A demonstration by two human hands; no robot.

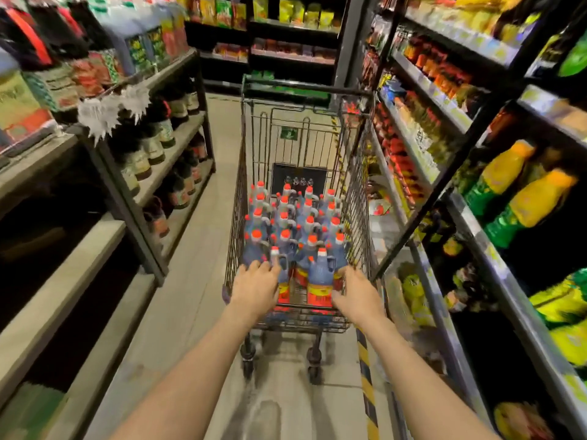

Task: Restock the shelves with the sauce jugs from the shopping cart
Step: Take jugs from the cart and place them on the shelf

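Note:
A wire shopping cart (355, 198) stands in the aisle straight ahead, lengthwise away from me. Inside it stand several dark sauce jugs (320, 274) with red caps, side handles and red-yellow labels, packed in rows. My left hand (254, 289) grips the near end of the cart at its left corner, fingers curled over the handle bar. My right hand (355, 295) grips the same bar at the right corner. The bar itself is hidden under both hands. Neither hand touches a jug.
On the left, a grey shelf unit (182, 130) holds dark sauce bottles, and nearer bare shelf boards (63, 274) sit low beside me. The right shelving (422, 173) is full of bottles and packets. A yellow-black floor stripe (365, 373) runs along the right side.

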